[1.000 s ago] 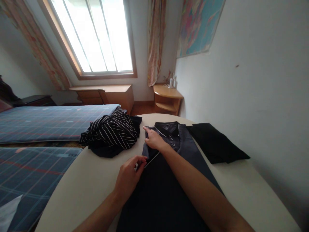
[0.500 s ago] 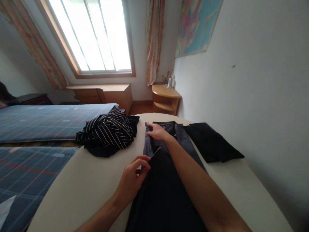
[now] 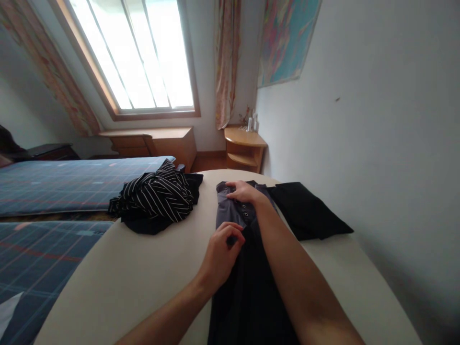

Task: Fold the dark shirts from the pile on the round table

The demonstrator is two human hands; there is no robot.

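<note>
A dark grey polo shirt [image 3: 247,287] lies lengthwise on the cream table [image 3: 143,278], folded into a narrow strip with its button placket showing. My left hand [image 3: 221,254] pinches the folded edge of the shirt at mid-length, fingers curled closed. My right hand [image 3: 245,191] lies on the collar end with fingers pressed on the cloth, holding the fold there. My right forearm crosses over the shirt.
A crumpled black and white striped garment [image 3: 156,196] sits on the table's far left. A folded black cloth [image 3: 309,213] lies at the right by the wall. Beds with blue plaid covers [image 3: 64,184] are to the left; a wooden corner shelf [image 3: 244,148] stands beyond.
Both hands carried the shirt's left side over to the right, narrowing it. My left hand moved right onto the shirt; my right hand shifted up to the collar.
</note>
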